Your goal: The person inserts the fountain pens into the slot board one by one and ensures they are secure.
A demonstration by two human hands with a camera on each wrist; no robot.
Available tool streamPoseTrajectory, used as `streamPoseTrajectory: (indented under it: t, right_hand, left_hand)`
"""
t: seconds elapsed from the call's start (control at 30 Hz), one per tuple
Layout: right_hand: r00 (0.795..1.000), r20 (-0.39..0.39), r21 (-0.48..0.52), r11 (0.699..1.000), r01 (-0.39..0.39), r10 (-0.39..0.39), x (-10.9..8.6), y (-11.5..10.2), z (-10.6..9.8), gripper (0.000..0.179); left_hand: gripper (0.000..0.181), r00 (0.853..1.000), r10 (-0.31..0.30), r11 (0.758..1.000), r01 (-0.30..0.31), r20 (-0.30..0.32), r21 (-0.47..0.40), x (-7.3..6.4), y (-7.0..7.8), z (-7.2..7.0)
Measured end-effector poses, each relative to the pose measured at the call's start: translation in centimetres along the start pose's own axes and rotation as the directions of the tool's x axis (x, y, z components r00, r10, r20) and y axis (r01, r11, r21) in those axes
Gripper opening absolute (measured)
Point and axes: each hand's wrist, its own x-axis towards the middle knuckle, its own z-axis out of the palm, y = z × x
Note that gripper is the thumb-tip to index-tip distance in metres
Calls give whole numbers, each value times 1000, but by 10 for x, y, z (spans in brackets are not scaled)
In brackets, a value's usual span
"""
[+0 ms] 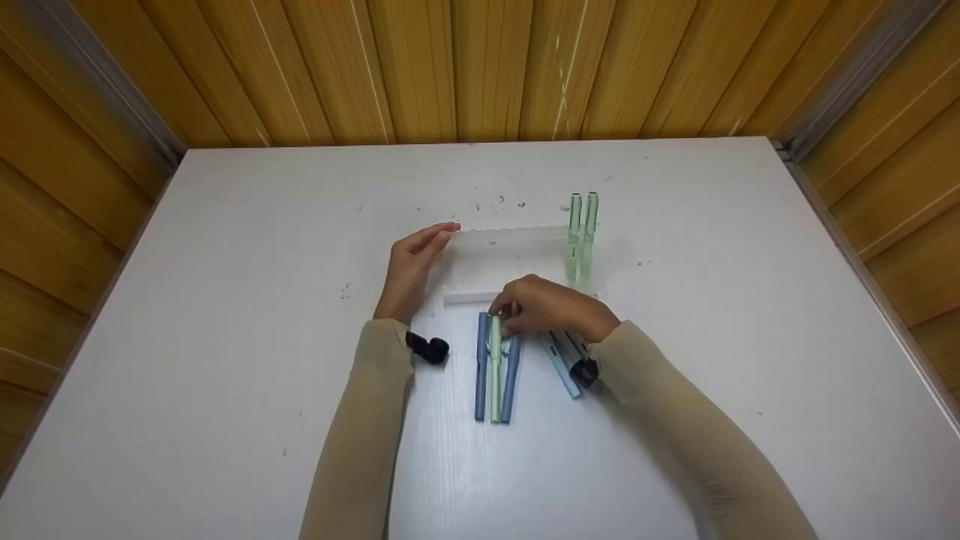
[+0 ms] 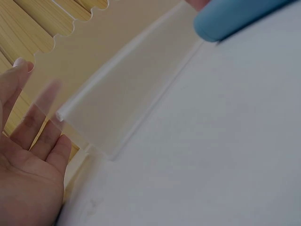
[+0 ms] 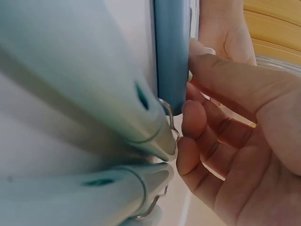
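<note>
My left hand (image 1: 409,274) holds the left end of a clear scalloped pen stand (image 1: 502,264), and some of its fingers (image 2: 43,101) show through the clear panel in the left wrist view. In the stand's right end two light green pens (image 1: 583,217) are upright. My right hand (image 1: 551,306) pinches the top end of a light green pen (image 1: 495,382) lying between two dark blue pens (image 1: 480,375). Beneath the right wrist lie light blue pens (image 1: 564,371), partly hidden. Seen close in the right wrist view, a blue pen (image 3: 171,52) partly hides the right fingertips.
A white table (image 1: 225,315) spreads around the stand, with small dark marks on its surface. Yellow wood-look panels (image 1: 420,71) rise behind it and along both sides. Black wrist cameras (image 1: 429,349) sit on both wrists.
</note>
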Motion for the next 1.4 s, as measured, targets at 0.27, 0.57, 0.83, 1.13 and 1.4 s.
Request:
streamPoseTrajectory:
  t: [0.27,0.57,0.83,1.13,1.4]
  right_hand:
    - [1000,-22,-29,1000,-8,8,1,2,2,27]
    - [999,-18,-65,997,35,-36,2,2,2,26]
    - [992,-19,-100,987,126,-129,1,3,3,24]
    - [993,-12,-87,990,112,-114,0,7,3,20]
    - [991,-4,-127,983,134,-135,-2,2,2,21]
  left_hand:
    - [34,1000,-12,1000,12,0,15,0,1,0]
    - [34,999,-37,999,37,-11,26,0,1,0]
    - [37,998,-58,998,59,-26,36,0,1,0]
    - [36,998,-55,997,57,-27,54,0,1,0]
    - [37,999,-39,998,40,-18,50,1,1,0]
